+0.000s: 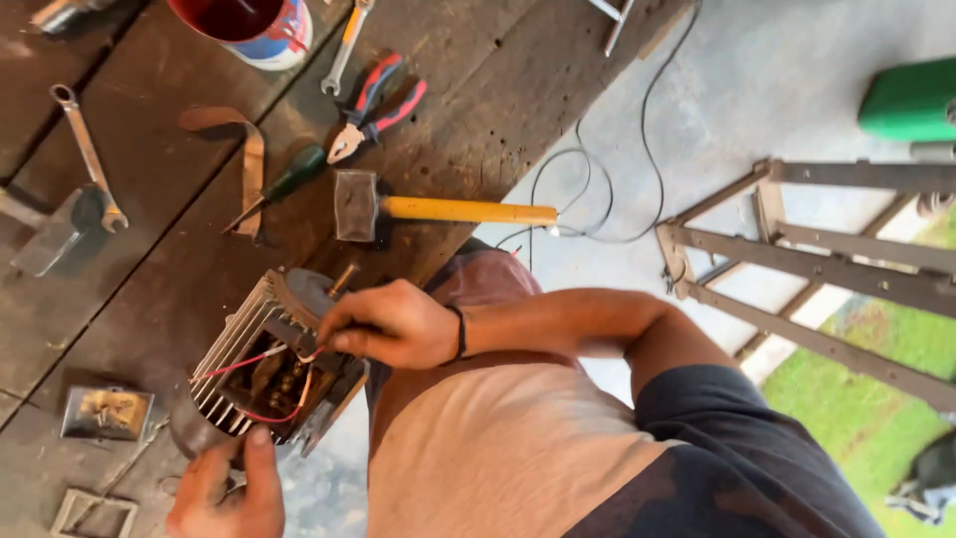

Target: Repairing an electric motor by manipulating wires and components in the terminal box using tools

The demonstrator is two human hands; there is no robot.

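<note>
A small finned electric motor (234, 364) lies on the dark wooden bench, its terminal box open and its shaft (345, 278) pointing up. Red wires (239, 365) loop out of the box. My right hand (390, 324), a black band at its wrist, pinches the end of a red wire at the top of the box. My left hand (227, 490) grips the motor's lower end, thumb raised against the housing.
On the bench (149, 179) lie a yellow-handled hammer (438, 209), red-handled pliers (376, 105), a green screwdriver (284, 184), two spanners (88, 149), a red tub (249, 28) and a metal cover plate (108, 412). A thin cable (597, 189) trails over the concrete floor. A metal frame (817, 259) stands at right.
</note>
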